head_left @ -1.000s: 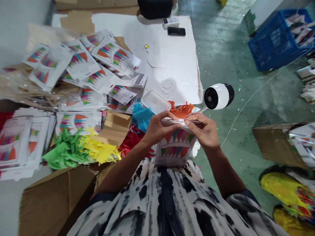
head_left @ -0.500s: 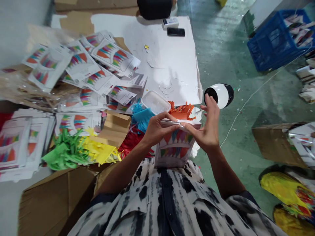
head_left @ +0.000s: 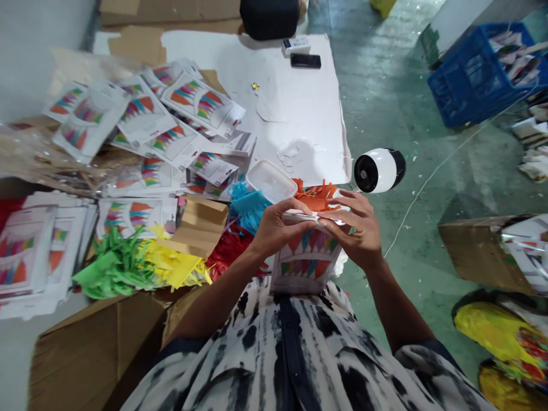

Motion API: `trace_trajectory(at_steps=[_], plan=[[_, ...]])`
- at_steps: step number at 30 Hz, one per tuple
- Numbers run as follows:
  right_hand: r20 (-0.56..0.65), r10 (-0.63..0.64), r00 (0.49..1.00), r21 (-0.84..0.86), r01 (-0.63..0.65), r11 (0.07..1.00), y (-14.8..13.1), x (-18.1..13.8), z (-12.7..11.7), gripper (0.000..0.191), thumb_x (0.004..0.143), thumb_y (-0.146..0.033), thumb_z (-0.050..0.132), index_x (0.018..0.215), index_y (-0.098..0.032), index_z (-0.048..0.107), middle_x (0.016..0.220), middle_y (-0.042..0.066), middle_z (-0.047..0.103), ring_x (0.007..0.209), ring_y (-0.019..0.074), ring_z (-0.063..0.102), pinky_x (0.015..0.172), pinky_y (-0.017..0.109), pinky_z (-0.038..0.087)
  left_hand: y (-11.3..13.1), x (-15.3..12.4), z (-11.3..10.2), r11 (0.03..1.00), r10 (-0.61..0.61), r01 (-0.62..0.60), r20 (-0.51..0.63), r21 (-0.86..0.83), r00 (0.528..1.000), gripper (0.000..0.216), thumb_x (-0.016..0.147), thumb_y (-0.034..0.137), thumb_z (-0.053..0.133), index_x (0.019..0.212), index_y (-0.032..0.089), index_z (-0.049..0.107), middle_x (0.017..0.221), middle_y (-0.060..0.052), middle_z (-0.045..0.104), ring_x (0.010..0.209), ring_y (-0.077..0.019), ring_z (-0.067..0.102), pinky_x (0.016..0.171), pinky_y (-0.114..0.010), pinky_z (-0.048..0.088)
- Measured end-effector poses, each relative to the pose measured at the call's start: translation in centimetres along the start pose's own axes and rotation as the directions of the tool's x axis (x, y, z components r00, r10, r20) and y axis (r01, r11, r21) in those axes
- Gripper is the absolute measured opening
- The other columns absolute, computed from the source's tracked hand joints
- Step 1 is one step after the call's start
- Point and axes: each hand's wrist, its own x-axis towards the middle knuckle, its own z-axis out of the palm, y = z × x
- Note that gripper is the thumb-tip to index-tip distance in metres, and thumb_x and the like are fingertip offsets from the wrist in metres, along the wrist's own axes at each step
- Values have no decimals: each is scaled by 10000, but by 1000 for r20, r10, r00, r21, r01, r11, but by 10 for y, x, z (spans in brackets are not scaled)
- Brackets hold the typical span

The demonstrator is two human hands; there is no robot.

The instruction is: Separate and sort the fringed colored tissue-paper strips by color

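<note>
A clear packet (head_left: 306, 260) with a card printed with coloured pennants stands upright against my lap. My left hand (head_left: 276, 228) pinches its top edge from the left, fingers closed on it. On the right end of that same edge rests my right hand (head_left: 357, 228), its fingers curled over the packet's top. Just behind the packet lie orange paper fringe (head_left: 317, 197), a clear plastic tub (head_left: 270, 179) and blue fringe (head_left: 248, 205).
Many printed packets (head_left: 171, 128) are heaped on the left, over cardboard. Green (head_left: 113, 268), yellow (head_left: 173, 265) and red fringe lie nearby. A white sheet (head_left: 295, 97) bears a phone (head_left: 305, 60). A small white fan (head_left: 379, 169), blue crate (head_left: 479, 74) and cardboard box (head_left: 479, 251) stand on the floor.
My right hand lifted off the packet's top with fingers spread half a second ago, then came back down onto the edge. The left hand kept its pinch throughout.
</note>
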Motion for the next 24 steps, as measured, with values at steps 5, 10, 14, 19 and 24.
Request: trace_trajectory(at_steps=[5,10,14,19,24], plan=[[112,71,991,176,-90,980,3,-2,-5,157,902,-382,790,1048,-336,825,1148,20,794,1270,270,646,1142,527,469,-3,11,-12,998,54,-48,165,-38,985,368,750,472,897,971,184,833,1010,-79,779,917,-210,727,785,-292,572],[121,266,956,413,-292,862,8,-15,4,270,852,-386,834,1102,-287,808,1113,51,791,1047,234,732,935,404,605,6,18,-22,997,-23,34,169,-64,985,382,676,491,936,830,160,822,856,-65,772,781,-177,716,708,-264,550],[114,367,923,493,-374,786,11,-13,20,232,823,-399,850,1035,-309,827,1064,47,798,972,245,744,834,383,635,6,14,-28,993,-71,79,96,-86,993,439,646,538,933,819,159,791,720,-15,727,633,-131,646,584,-226,473],[288,440,851,567,-521,638,9,-2,42,292,794,-469,856,1035,-307,831,1064,57,808,923,269,762,732,368,644,-4,9,-51,986,-124,131,64,-105,990,398,699,554,886,785,173,810,724,-29,727,684,-163,655,630,-261,501],[474,471,744,560,-667,492,18,-2,61,449,744,-495,885,1136,-293,804,1046,46,814,888,266,765,686,339,646,-30,-4,-77,899,-196,200,51,-390,979,685,703,574,895,1276,235,732,1074,-92,778,916,-224,731,765,-294,562]])
